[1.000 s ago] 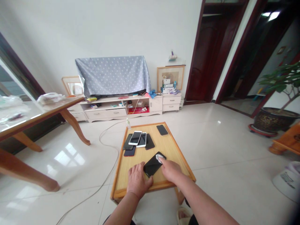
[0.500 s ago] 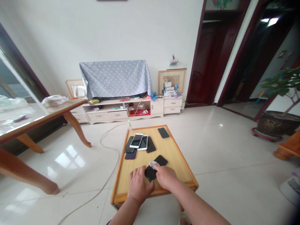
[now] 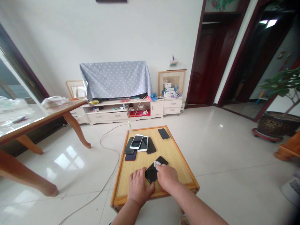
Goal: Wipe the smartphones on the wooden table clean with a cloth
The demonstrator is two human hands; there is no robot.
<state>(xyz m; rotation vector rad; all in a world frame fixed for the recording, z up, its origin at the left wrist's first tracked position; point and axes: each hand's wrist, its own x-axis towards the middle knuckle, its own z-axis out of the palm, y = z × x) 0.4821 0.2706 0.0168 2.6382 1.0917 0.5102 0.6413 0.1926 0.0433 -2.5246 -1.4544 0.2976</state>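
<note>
A black smartphone (image 3: 152,175) lies slantwise near the front of a small wooden table (image 3: 178,165). At its near left end is my left hand (image 3: 138,186), with the fingertips at one edge and the thumb at the lower end, gripping it against the tabletop. My right hand (image 3: 167,177) is closed round a crumpled white tissue (image 3: 157,164) and presses it on the phone's dark screen. Farther back, a white phone (image 3: 136,142) rests on a cluster of several other phones, among them another white phone (image 3: 143,144) and a dark blue phone (image 3: 130,155).
One dark phone (image 3: 163,133) lies apart at the table's far right. A small clear bottle (image 3: 129,127) stands at the far left corner. A cable (image 3: 103,187) runs over the floor on the left. Beyond is a low white cabinet (image 3: 107,116).
My right hand has slid the tissue a little up and to the right along the phone's screen. My left hand stays at the phone's near end.
</note>
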